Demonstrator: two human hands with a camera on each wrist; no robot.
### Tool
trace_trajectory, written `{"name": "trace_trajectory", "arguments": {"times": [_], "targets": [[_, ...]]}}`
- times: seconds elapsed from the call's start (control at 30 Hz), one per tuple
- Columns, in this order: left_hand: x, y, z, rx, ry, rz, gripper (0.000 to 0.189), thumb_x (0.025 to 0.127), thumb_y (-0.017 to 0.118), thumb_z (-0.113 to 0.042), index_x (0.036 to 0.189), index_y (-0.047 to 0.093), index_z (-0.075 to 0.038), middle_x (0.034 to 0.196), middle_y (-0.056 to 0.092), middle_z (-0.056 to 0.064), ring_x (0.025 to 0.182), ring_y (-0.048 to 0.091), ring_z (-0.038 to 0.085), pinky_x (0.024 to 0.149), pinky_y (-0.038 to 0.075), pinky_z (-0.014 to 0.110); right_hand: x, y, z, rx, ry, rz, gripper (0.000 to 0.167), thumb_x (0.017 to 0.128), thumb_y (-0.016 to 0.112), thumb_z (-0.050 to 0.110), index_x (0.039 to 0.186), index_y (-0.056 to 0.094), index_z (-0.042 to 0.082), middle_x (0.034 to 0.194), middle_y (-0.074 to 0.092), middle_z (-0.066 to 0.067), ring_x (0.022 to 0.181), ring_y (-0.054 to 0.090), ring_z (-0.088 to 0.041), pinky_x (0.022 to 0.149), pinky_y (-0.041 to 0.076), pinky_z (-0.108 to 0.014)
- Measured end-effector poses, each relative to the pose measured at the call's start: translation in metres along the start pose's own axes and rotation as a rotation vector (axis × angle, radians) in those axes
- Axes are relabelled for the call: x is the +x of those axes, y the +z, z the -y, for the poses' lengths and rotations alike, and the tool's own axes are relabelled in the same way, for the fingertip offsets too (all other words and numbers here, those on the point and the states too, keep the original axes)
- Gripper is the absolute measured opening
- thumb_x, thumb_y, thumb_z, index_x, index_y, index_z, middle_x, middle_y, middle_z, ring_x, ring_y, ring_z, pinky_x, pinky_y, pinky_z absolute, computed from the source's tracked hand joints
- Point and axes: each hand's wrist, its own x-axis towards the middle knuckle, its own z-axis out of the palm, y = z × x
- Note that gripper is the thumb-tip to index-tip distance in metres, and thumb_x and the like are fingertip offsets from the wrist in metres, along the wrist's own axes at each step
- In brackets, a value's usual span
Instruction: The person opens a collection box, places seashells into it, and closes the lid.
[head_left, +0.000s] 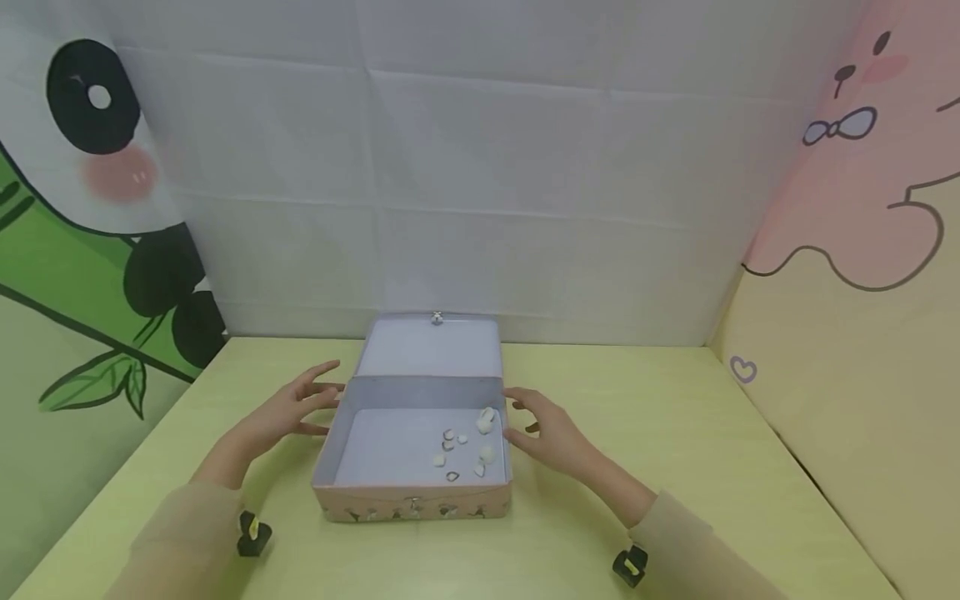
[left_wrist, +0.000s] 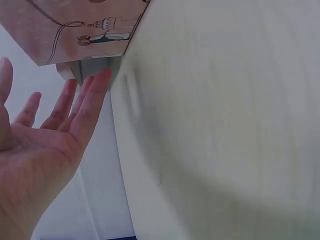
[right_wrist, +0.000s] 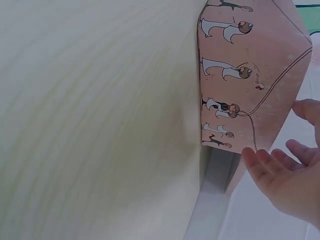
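A pink box (head_left: 411, 502) with printed figures stands on the table, its lid (head_left: 431, 348) raised and leaning back. Inside, toward the right, lie several small whitish pieces that look like shells (head_left: 486, 421). My left hand (head_left: 288, 408) is beside the box's left wall, fingers spread and extended toward it; in the left wrist view, the fingertips (left_wrist: 103, 75) reach close to a lower corner of the box. On the other side, my right hand (head_left: 551, 433) is at the right wall with fingertips right at its edge. Neither hand holds anything.
The pale yellow table (head_left: 615, 400) reaches back to a white cloth wall (head_left: 480, 167). Side panels carry a panda drawing (head_left: 97, 183) at left and a pink animal (head_left: 847, 192) at right. Each wrist wears a small black strap piece (head_left: 253, 533).
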Motion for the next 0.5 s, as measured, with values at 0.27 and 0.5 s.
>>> {"name": "trace_trajectory", "arguments": {"times": [0.27,0.5], "targets": [[0.029,-0.009,-0.016,0.040,-0.012,-0.043,0.076,0.098,0.042,-0.049,0.151,0.011,-0.004,0.149,0.026,0.028,0.135,0.032,0.044,0.090,0.050,0.045,-0.004,0.006,-0.006,0.202,0.073,0.076,0.062,0.093,0.059,0.022,0.145,0.031,0.005,0.147,0.034,-0.021,0.122,0.050,-0.039,0.085,0.053,-0.039],[0.051,-0.006,-0.016,0.031,-0.021,-0.087,0.071,0.100,0.041,-0.041,0.148,0.014,0.003,0.147,0.028,0.030,0.133,0.034,0.044,0.095,0.047,0.047,-0.005,0.009,0.000,0.364,0.127,0.148,0.062,0.097,0.052,0.016,0.149,0.020,0.003,0.152,0.021,-0.022,0.128,0.043,-0.042,0.089,0.051,-0.040]]}}
